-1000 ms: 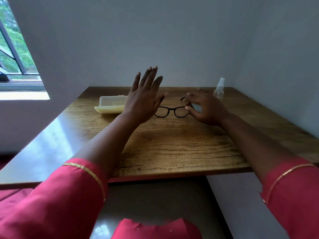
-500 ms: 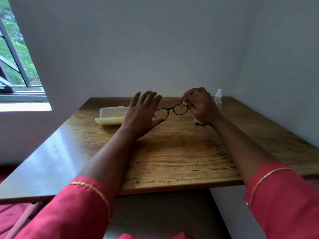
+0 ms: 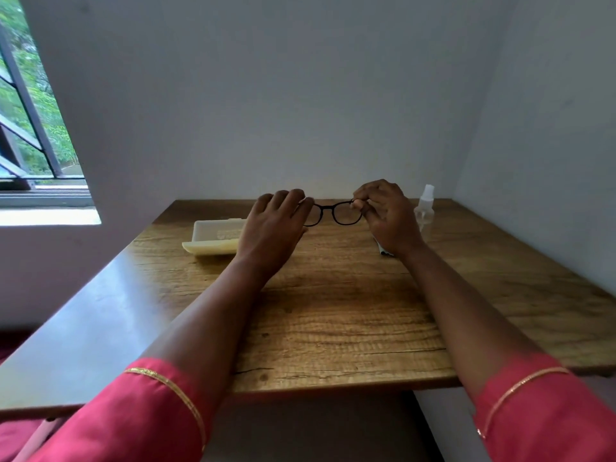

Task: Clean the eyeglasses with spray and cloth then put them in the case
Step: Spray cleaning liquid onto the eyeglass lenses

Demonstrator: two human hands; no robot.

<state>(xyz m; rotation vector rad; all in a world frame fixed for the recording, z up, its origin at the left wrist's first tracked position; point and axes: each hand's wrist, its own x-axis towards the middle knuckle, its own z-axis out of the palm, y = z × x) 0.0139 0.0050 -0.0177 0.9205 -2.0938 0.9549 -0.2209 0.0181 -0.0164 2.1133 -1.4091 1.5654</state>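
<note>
Black-framed eyeglasses (image 3: 333,212) hang above the far middle of the wooden table (image 3: 333,311), lenses facing me. My right hand (image 3: 386,218) pinches the frame's right corner. My left hand (image 3: 273,228) has its fingers curled at the frame's left corner, which they cover. A pale yellow glasses case (image 3: 213,236) lies open to the left of my left hand. A small clear spray bottle (image 3: 425,208) stands to the right of my right hand. A corner of a light cloth (image 3: 383,250) shows on the table under my right wrist.
White walls close off the table at the back and the right. A window (image 3: 33,128) sits at the left above a glossy ledge. The table's front edge runs just ahead of my red sleeves.
My right hand has raised the glasses off the table. My left hand, open and lifted before, has come down and closed its fingers on the frame's left end. The view has tilted down.
</note>
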